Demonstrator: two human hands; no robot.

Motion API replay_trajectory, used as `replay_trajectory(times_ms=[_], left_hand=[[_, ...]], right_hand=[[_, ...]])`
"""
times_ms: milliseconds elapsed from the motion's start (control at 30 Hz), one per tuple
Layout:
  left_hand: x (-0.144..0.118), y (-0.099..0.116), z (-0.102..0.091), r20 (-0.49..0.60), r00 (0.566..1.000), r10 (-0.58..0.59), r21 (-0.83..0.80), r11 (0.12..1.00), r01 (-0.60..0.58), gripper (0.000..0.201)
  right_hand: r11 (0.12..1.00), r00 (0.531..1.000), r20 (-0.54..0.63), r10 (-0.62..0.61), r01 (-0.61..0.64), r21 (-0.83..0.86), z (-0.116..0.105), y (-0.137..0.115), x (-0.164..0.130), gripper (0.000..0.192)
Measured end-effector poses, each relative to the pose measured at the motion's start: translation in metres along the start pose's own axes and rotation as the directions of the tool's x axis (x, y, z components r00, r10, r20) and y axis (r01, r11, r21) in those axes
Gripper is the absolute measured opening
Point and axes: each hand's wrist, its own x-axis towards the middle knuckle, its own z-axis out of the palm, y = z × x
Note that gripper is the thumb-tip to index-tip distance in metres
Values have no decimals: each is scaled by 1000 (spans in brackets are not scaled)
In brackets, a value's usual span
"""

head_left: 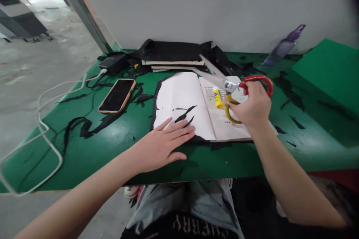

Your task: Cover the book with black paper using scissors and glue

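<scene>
An open book (196,112) lies on the green table (117,145), its white pages up and a black cover sheet under it. My left hand (162,143) rests flat on the book's lower left corner, fingers spread. My right hand (252,108) grips scissors (224,80) by their red and yellow handles, with the blades open and pointing left over the book. A yellow glue stick (217,97) lies on the right page, just left of my right hand. Small black scraps (185,114) sit on the left page.
A phone (117,95) lies left of the book, beside black paper strips (84,127). A white cable (47,138) trails off the left edge from a black charger (112,63). Stacked books and black sheets (174,58) sit at the back. A purple bottle (283,46) and a green board (328,71) are at the right.
</scene>
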Motion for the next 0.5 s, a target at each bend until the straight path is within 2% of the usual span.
replay_trajectory(times_ms=[67, 133, 233, 300, 367, 500], left_hand=[[3, -16, 4, 10, 997, -80, 83, 993, 79, 56], [4, -35, 5, -28, 982, -188, 160, 969, 190, 54], [4, -63, 1, -127, 941, -312, 229, 914, 334, 54], [4, -74, -4, -175, 917, -359, 212, 895, 392, 58], [7, -78, -8, -181, 919, -349, 168, 910, 379, 62], [17, -77, -7, -65, 987, -149, 115, 981, 156, 59]], right_hand=[[998, 998, 30, -62, 61, 31, 10, 6, -6, 46], [994, 993, 53, -101, 99, 48, 15, 10, -11, 46], [996, 996, 49, -78, 75, 51, 16, 15, -13, 45], [998, 998, 41, -47, 45, 51, 16, 17, -13, 46], [998, 999, 35, -28, 26, 56, 15, 17, -12, 47], [998, 998, 49, -30, 27, 62, 16, 16, -13, 45]])
